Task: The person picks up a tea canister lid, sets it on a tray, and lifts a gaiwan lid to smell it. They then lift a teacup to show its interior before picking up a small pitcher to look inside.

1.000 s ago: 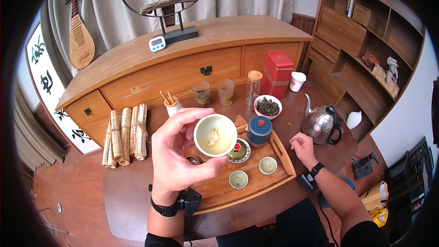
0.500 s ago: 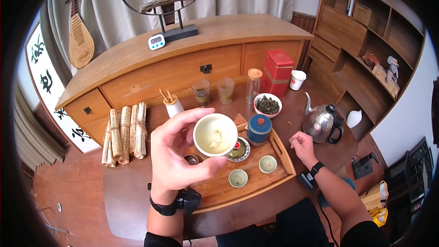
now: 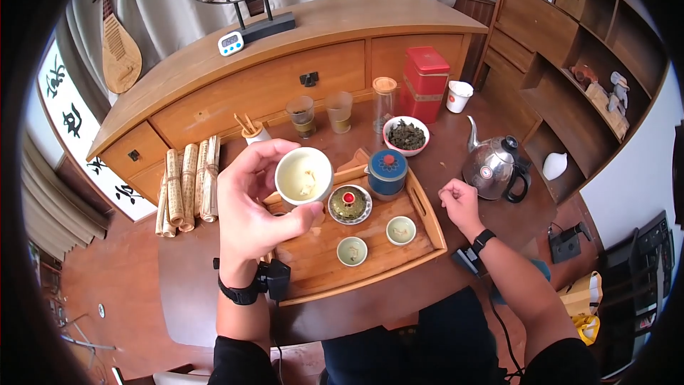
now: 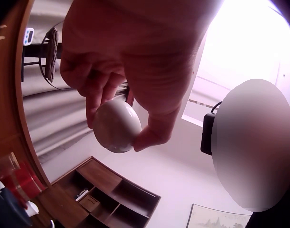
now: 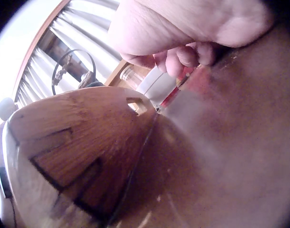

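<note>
Between thumb and fingers, my left hand [image 3: 249, 203] pinches a small pale cup [image 3: 304, 176] holding yellowish liquid with a light piece in it, raised over the left part of the wooden tray [image 3: 335, 281]. The left wrist view shows the cup's underside [image 4: 117, 126] in the fingers of that hand [image 4: 130, 61]. My right hand [image 3: 462, 207] rests on the table right of the tray, fingers loosely curled and holding nothing; the right wrist view shows the hand [image 5: 183, 33] beside the tray's side [image 5: 83, 142].
On the tray stand two small cups [image 3: 352, 251], [image 3: 401, 230], a lidded bowl [image 3: 349, 204] and a blue pot [image 3: 387, 171]. Behind are a leaf bowl [image 3: 406, 136], red tin [image 3: 425, 85] and glasses [image 3: 340, 112]. A kettle [image 3: 491, 167] stands right, scrolls [image 3: 189, 185] left.
The head view has tilted down, so the furniture sits higher in it. My left hand and its cup appear lower and further left, uncovering the lidded bowl. My right hand still rests on the table.
</note>
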Motion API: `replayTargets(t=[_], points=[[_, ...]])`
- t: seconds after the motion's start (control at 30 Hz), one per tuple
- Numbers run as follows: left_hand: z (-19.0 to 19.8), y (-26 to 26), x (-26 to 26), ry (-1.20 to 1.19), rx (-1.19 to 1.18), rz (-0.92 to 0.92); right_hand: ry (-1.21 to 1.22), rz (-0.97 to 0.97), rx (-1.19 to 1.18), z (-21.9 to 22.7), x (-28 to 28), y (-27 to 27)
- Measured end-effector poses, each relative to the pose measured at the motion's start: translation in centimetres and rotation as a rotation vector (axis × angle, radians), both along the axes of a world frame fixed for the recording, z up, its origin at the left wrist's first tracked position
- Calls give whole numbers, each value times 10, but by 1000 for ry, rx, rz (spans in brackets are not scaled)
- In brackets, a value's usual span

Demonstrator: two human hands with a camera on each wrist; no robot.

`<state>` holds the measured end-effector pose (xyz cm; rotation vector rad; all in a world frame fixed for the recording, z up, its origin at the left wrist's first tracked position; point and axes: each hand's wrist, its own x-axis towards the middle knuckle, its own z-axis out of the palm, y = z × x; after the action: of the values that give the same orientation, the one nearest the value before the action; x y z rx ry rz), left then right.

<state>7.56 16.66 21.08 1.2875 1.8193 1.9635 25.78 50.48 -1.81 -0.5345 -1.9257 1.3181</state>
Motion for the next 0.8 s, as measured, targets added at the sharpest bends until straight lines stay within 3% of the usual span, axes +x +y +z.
replayTargets(t=[0.43,0.63,0.7,0.77,0.8], points=[[-23,-14,12,-54,-122,71,-34,-37,76,3,0,-1],[-45,-36,14,19,-323,209,-18,-36,78,4,-1,-2],[-55,-36,23,10,-249,231,-20,-35,83,4,-1,-1],[-63,-48,20,73,-503,233,-23,-36,86,5,-1,-2],[-70,-48,23,122,-482,263,-23,-38,89,5,-1,-2]])
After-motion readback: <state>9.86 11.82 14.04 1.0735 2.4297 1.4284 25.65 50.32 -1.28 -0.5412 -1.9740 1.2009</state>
